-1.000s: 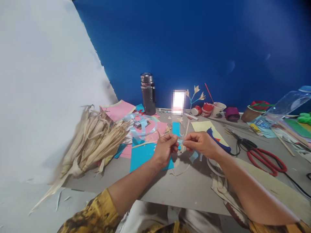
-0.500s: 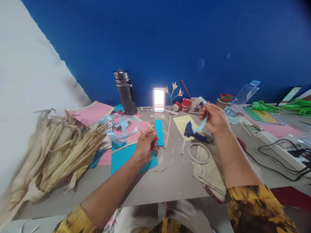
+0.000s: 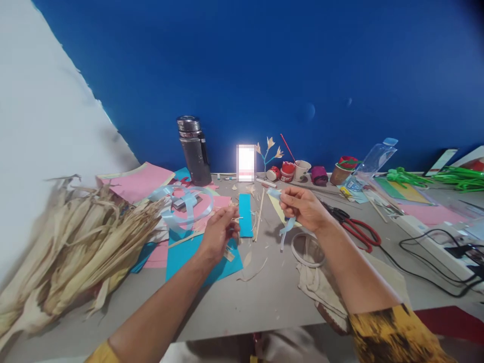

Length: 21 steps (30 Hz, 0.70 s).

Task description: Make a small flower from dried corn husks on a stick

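The right hand (image 3: 302, 205) pinches a blue ribbon (image 3: 274, 194) over the bench (image 3: 223, 312); the left hand (image 3: 219, 229) pinches a thin piece (image 3: 241, 218). Behind, a white cup (image 3: 303, 172) holds a red stick (image 3: 287, 145); a brown cup (image 3: 339, 175) holds something red and green.

The worktop (image 3: 227, 312) is moderately lit, and soft shadows are cast beside the right hand (image 3: 300, 207). A bright rectangle (image 3: 246, 164) is blown out to white and pixelated. The blue wall (image 3: 212, 65) is darkened at the top-right corner; the husks (image 3: 83, 247) are stretched toward the left edge.
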{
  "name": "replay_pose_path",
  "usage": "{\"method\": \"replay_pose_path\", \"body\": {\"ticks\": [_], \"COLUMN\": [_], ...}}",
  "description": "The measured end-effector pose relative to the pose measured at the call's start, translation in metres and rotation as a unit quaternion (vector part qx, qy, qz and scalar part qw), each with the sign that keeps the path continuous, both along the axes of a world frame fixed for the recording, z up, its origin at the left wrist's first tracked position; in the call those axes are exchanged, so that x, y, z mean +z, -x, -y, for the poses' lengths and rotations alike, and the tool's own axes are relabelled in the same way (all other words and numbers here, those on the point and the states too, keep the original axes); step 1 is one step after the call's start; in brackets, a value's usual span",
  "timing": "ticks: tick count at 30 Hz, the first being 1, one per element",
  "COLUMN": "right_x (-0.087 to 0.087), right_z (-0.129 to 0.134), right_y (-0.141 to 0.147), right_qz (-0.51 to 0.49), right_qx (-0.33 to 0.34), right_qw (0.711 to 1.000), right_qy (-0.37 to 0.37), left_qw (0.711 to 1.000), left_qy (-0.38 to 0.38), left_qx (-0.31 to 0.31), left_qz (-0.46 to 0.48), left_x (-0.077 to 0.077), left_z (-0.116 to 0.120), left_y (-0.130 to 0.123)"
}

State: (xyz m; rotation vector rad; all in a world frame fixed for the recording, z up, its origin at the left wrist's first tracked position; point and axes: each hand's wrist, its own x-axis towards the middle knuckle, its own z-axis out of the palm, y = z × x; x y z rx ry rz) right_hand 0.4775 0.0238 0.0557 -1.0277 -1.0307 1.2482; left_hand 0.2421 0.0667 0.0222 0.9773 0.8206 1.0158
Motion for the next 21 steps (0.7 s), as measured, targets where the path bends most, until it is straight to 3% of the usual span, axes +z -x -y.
{"method": "replay_pose_path", "body": {"ticks": [4,9,12,15,18,21], "right_x": [-0.001,-0.002,-0.005,-0.008,-0.009,-0.009], "right_z": [0.005,0.009,0.009,0.008,0.007,0.008], "right_y": [0.018,0.034,0.037,0.039,0.044,0.049], "right_qz": [0.053,0.117,0.172,0.204,0.223,0.250], "right_qx": [0.042,0.079,0.063,0.088,0.115,0.096], "right_qw": [0.998,0.990,0.983,0.975,0.968,0.964], "right_qy": [0.012,-0.003,-0.018,0.002,0.018,-0.006], "left_qw": [0.998,0.985,0.989,0.992,0.989,0.984], "left_qy": [-0.054,-0.009,-0.010,-0.011,-0.025,-0.058], "left_qx": [-0.031,-0.156,-0.143,-0.125,-0.142,-0.152], "left_qz": [0.027,0.074,0.040,-0.001,-0.033,-0.071], "left_x": [0.012,0.012,0.004,-0.001,-0.001,0.002], "left_z": [0.010,0.021,0.019,0.016,0.019,0.023], "left_y": [-0.001,-0.005,-0.006,-0.006,-0.006,-0.008]}}
